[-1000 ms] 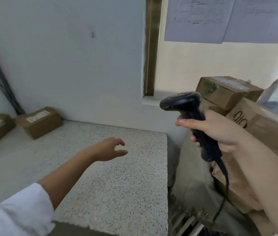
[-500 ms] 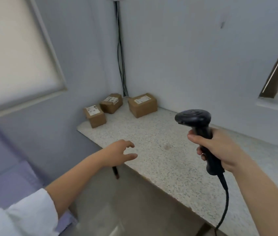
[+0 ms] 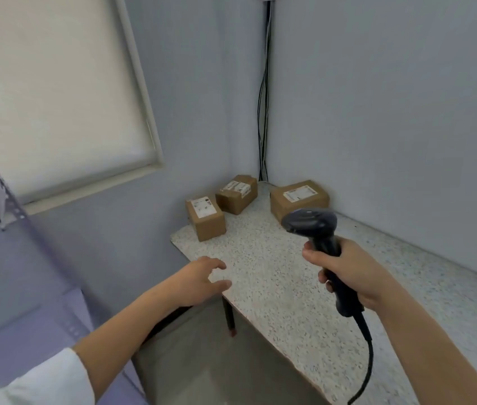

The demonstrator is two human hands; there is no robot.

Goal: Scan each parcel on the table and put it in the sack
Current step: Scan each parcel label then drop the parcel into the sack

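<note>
Closest to me, my white sleeve [image 3: 35, 381] sits at the bottom left, bare forearm running up to my left hand [image 3: 199, 280]. It hovers at the near left edge of the speckled desk [image 3: 289, 311], palm down. Its fingers [image 3: 216, 263] are spread and loosely curved, thumb out to the side, gripping nothing. I cannot tell whether the fingertips touch the desk top.

Over on the right, my right hand [image 3: 357, 276] is clenched round the handle of the black scanner [image 3: 313, 226]. The thumb lies across the front of the grip and the other fingers [image 3: 323, 280] wrap in from behind. The scanner stands nearly upright above the desk, head up and facing away from me. Its black cable [image 3: 369, 361] drops from the handle's base off the bottom of the view.

Under the desk edge I see one dark desk leg [image 3: 229, 317].

Further out, the three brown parcels sit at the far corner of the desk, each with a white label on top. The nearest parcel [image 3: 206, 219] is by the left edge, the middle parcel [image 3: 236, 194] just behind it and tilted, the right-hand parcel [image 3: 298, 197] against the back wall, a gap apart. Both hands are well short of them.

Beyond, black wall cables [image 3: 263, 112] run down the room corner, and a pale window blind [image 3: 56, 97] fills the left wall.
</note>
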